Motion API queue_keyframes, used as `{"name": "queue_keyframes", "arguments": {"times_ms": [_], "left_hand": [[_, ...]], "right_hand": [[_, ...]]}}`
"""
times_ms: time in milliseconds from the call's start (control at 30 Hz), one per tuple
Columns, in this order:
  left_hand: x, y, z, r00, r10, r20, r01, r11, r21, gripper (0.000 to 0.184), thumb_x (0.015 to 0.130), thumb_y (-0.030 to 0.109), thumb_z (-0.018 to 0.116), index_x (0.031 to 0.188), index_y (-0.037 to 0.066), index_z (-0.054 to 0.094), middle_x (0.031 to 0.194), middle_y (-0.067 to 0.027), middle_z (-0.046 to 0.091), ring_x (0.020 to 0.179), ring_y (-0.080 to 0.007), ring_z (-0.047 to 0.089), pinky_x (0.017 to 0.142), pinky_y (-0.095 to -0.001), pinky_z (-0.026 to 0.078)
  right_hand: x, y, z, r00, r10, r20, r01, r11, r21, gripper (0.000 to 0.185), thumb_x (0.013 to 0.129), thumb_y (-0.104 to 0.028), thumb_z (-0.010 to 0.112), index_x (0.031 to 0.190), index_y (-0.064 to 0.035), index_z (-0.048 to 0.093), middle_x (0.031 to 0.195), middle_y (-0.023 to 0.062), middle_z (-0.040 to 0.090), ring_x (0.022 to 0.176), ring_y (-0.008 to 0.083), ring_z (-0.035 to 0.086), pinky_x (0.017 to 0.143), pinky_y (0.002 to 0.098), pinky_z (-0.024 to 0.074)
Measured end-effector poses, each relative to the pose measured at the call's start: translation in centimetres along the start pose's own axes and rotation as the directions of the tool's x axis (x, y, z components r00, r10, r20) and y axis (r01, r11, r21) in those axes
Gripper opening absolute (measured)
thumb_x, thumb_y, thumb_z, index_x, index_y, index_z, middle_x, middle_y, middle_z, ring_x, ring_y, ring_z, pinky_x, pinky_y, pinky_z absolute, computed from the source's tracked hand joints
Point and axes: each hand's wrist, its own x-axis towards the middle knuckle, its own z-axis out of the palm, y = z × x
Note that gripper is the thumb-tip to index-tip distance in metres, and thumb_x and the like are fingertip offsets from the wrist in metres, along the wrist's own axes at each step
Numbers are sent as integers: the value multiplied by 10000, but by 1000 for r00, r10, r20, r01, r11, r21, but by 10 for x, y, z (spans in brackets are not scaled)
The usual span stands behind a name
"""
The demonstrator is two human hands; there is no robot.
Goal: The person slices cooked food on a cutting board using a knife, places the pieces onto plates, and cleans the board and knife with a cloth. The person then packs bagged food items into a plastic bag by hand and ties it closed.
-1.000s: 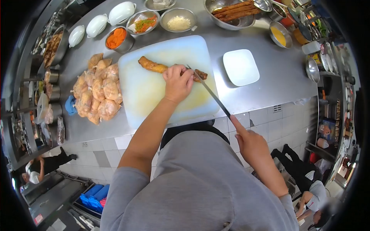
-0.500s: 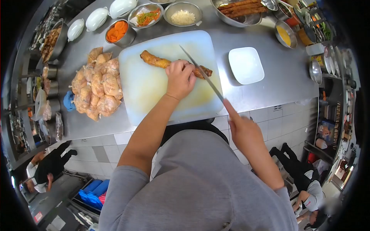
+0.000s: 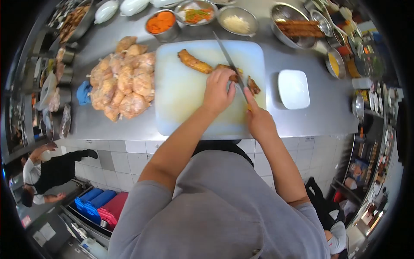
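Note:
A browned, glazed meat roll [image 3: 195, 64] lies across the white cutting board [image 3: 185, 103]. My left hand [image 3: 219, 90] presses down on its right part, fingers bent over it and hiding some of it. My right hand [image 3: 260, 121] grips a long knife [image 3: 225, 52] by its yellowish handle. The blade crosses the roll just right of my left fingers, tip pointing to the far edge of the board. A cut-off end piece [image 3: 253, 85] rests apart, right of the blade.
A white square bowl [image 3: 294, 89] stands right of the board, bagged raw meat [image 3: 126, 82] left. Behind are metal bowls of carrot slices [image 3: 161, 21], shredded vegetables [image 3: 196, 15], pale chopped bits [image 3: 236, 20] and brown rolls [image 3: 300, 29]. One person [image 3: 58, 170] is behind left, another behind right.
The knife has moved down and left into the roll, and an end piece now lies separated on the right. My right hand has come in over the board's near right part. The view has shifted.

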Motion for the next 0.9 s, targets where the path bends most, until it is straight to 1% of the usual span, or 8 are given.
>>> {"name": "queue_keyframes", "arguments": {"times_ms": [167, 333, 433, 500, 600, 667, 833, 900], "left_hand": [[-13, -24, -195, 905, 258, -339, -9, 808, 590, 616, 876, 96, 730, 1440, -30, 518, 1509, -283, 474, 1436, -468, 429, 1178, -560, 350], [-74, -214, -490, 474, 181, -862, 731, 464, 500, 710, 999, 306, 674, 1506, -122, 422, 1584, -390, 333, 1478, -525, 352, 1216, -538, 311], [-105, -308, -604, 550, -192, -813, 813, 347, 468, 750, 1001, 342, 655, 1494, -165, 404, 1527, -385, 442, 1460, -517, 394, 1217, -503, 330], [-108, -349, -616, 615, -453, -646, 768, 532, 357, 695, 992, 369, 677, 1473, -100, 497, 1521, -333, 496, 1440, -443, 466, 1212, -444, 345], [-96, -358, -587, 923, -276, -266, 383, 615, 690, 399, 1007, 265, 664, 1341, 49, 691, 1329, -261, 681, 1265, -374, 645, 1110, -427, 468], [-127, -435, -572, 864, -219, -454, 457, 720, 523, 299, 1001, 232, 669, 1177, 3, 742, 1175, -213, 747, 1071, -341, 716, 995, -412, 541], [-66, -422, -594, 827, -489, -277, 433, 242, 868, 344, 913, 317, 751, 1149, 66, 747, 1178, -195, 719, 1115, -379, 663, 962, -512, 525], [-22, -338, -556, 838, -224, -497, 532, 137, 836, 381, 906, 328, 767, 1166, 52, 737, 1176, -206, 714, 1121, -387, 662, 962, -497, 525]], "right_hand": [[-16, -3, 2, 998, 36, -47, -40, 995, -96, 777, 1019, -120, 537, 1657, -414, 205, 912, 250, 703, 875, 438, 696, 783, 550, 532], [-43, -37, -4, 993, -4, -115, -12, 990, -142, 790, 1006, -56, 579, 1659, -358, 253, 1005, 256, 727, 927, 469, 694, 793, 564, 525], [-49, -61, -9, 991, 69, -113, -87, 983, -161, 752, 1014, -54, 576, 1653, -325, 286, 1080, 262, 725, 972, 470, 696, 810, 545, 542], [-54, -64, -3, 987, 75, -144, -93, 988, -120, 692, 1028, -66, 573, 1643, -278, 335, 1159, 261, 722, 1035, 461, 694, 841, 519, 554], [-58, -49, 3, 973, 1, -231, -24, 995, -100, 680, 1022, -70, 591, 1633, -268, 364, 1149, 267, 720, 1041, 460, 691, 854, 506, 551], [-63, -58, 1, 962, 55, -268, -80, 993, -84, 666, 1000, -71, 611, 1605, -265, 411, 997, 251, 727, 945, 449, 697, 820, 509, 554], [-81, -53, -1, 930, 71, -361, -99, 993, -61, 663, 997, -119, 650, 1598, -281, 424, 933, 209, 726, 872, 416, 705, 773, 495, 561], [-84, -47, -4, 923, 72, -378, -79, 997, -3, 662, 1000, -150, 658, 1600, -302, 423, 919, 186, 734, 845, 398, 712, 746, 490, 565]]}}
